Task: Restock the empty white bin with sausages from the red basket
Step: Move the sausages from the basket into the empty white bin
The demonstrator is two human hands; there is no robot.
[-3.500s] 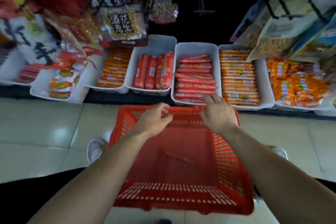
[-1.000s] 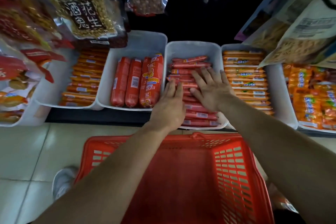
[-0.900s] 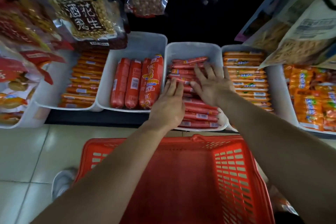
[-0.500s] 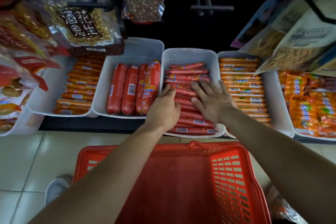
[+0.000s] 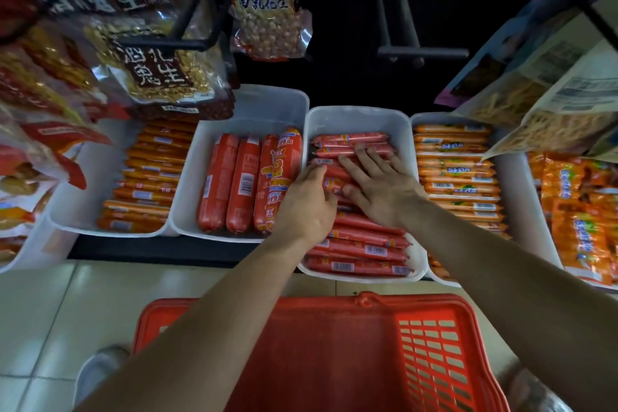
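Sausages (image 5: 363, 244) now under left hand (image 5: 306, 207) and right hand (image 5: 384, 192), both off red basket (image 5: 418, 304).

2 bare forearms reach forward side by side. The left hand (image 5: 306, 202) lies knuckles up, its fingers bent down and inward, tips hidden. The right hand (image 5: 383, 189) lies palm down just beside it, fingers straight and spread.
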